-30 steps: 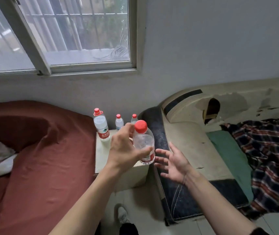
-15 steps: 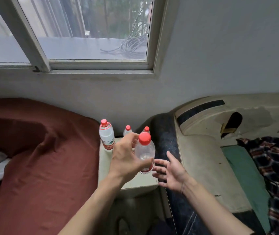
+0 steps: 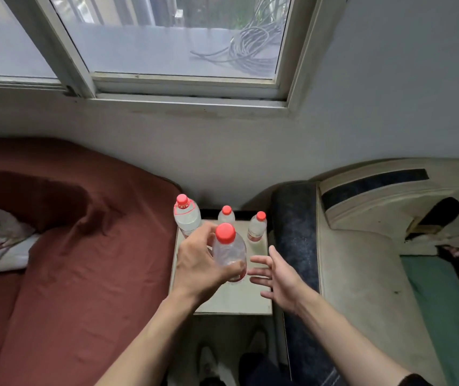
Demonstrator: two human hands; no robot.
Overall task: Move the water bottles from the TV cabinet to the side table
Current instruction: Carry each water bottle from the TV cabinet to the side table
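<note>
From the head camera, my left hand [image 3: 200, 263] is wrapped around a clear bottle [image 3: 229, 253] with a red cap, holding it upright over the side table [image 3: 234, 299]. My right hand [image 3: 277, 277] hangs just beside it, fingers spread and holding nothing. Three more bottles [image 3: 227, 215] stand at the table's back edge, between the red bed [image 3: 69, 246] and the mattress [image 3: 362, 274].

Red-capped clear bottle [image 3: 229, 253], maroon bedspread [image 3: 69, 246]
</note>
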